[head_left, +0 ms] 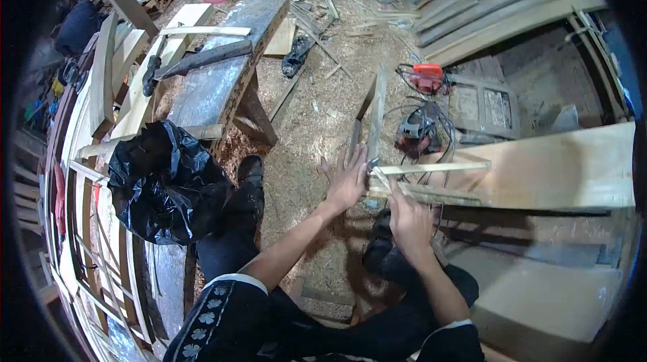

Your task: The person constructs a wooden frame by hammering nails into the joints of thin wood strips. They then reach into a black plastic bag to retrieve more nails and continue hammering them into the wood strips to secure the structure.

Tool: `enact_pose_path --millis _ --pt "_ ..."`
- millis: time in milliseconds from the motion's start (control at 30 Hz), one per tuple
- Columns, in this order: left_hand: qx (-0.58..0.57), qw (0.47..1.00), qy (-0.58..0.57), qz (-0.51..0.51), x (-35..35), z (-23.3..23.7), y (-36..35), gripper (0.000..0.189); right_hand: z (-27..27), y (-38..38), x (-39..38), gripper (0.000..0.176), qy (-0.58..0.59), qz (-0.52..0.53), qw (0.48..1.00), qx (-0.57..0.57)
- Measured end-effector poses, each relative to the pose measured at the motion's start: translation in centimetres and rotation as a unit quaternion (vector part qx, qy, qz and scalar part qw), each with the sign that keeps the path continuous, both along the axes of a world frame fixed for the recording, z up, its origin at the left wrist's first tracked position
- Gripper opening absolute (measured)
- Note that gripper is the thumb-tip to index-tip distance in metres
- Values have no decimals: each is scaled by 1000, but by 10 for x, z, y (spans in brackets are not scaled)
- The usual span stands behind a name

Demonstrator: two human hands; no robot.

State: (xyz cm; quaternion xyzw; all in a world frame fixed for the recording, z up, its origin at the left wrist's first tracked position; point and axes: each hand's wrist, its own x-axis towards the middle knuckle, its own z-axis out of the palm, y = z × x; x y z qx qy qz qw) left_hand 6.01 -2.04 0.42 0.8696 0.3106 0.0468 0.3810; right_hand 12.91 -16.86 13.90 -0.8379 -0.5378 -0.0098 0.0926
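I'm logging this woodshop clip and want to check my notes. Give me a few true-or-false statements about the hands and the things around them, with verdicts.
1. The left hand is open, fingers spread, against the wooden strips. True.
2. The right hand is empty. False: it is closed around a thin tool, whose tip lies close to the left hand.
3. The black plastic bag hangs from the right hand. False: it sits at the near end of the workbench, to the person's left, with no hand on it.
4. A red power tool lies on the sawdust-covered floor beyond the hands. True.
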Motion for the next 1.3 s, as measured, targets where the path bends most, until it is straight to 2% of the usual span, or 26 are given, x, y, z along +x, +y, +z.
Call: enact_pose_path --millis 33,100,167,233,267,300,367,400,433,500,533,567,633,667,700,767,833,900,933,967,1033,1067,1100,1167,1200,1300 --pt "0 1000 -3 8 3 -1 4 59 4 7 2 42 -3 8 1000 0" --pt "-3 1000 -10 7 1 -5 -1 59 7 8 -5 44 29 -36 985 166" --pt "6 1000 7 -5 0 -5 -3 59 -2 1 -5 42 16 -29 985 171" --pt "6 1000 24 -7 2 0 1 59 -3 -3 -3 40 -7 -15 1000 -20" --pt "-3 1000 14 -3 1 1 2 59 -4 -3 1 40 9 3 1000 30" --pt "-5 1000 12 6 2 3 5 59 -4 3 3 40 7 11 1000 29" --pt "-18 999 28 -10 0 5 3 59 -2 5 -4 43 20 -41 980 194" --pt "-25 999 25 -14 0 9 3 59 0 4 -6 42 0 -37 990 139" --pt "-22 999 25 -15 0 8 2 59 0 2 -5 42 -1 -38 989 142" --pt "4 1000 28 -1 0 7 1 59 0 -1 0 42 -9 -17 1000 -18" --pt "0 999 43 -2 1 8 2 59 4 1 2 44 -9 1 999 43" --pt "-5 999 42 2 2 5 1 59 3 4 2 44 -10 5 999 38" --pt "4 1000 24 7 0 3 -1 59 0 6 -4 46 -3 -35 981 192" --pt "8 1000 15 2 -1 2 -1 58 -8 0 -3 46 -34 -8 991 132" --pt "12 1000 13 2 0 4 0 58 -6 -2 -1 46 -36 -8 990 136" --pt "29 999 37 -7 -1 6 0 58 -5 -3 -3 48 -15 5 1000 -1" --pt "10 999 39 -2 -1 8 1 58 4 6 -4 49 25 -6 999 32" --pt "-7 1000 28 2 -2 6 -1 58 4 9 -5 48 21 -45 980 194" --pt "-32 999 26 1 -2 12 0 58 -4 2 -3 44 -3 -41 991 126" --pt "-27 999 23 1 0 11 1 58 -2 0 0 44 -6 -41 991 131" --pt "-2 1000 28 2 0 10 1 58 0 -2 0 44 -5 -13 1000 0" --pt "-2 999 36 2 1 8 1 58 0 2 1 45 -10 -12 997 70" --pt "-8 999 38 3 0 8 1 58 0 5 0 45 -8 -10 998 65" --pt "-15 999 35 -7 -2 10 1 58 -1 4 -5 46 -4 -41 985 168" --pt "-17 999 48 -11 -2 17 3 58 -5 -4 -2 47 -42 -2 997 63" --pt "-19 999 29 4 0 11 2 57 -4 -2 8 50 -35 16 999 28"
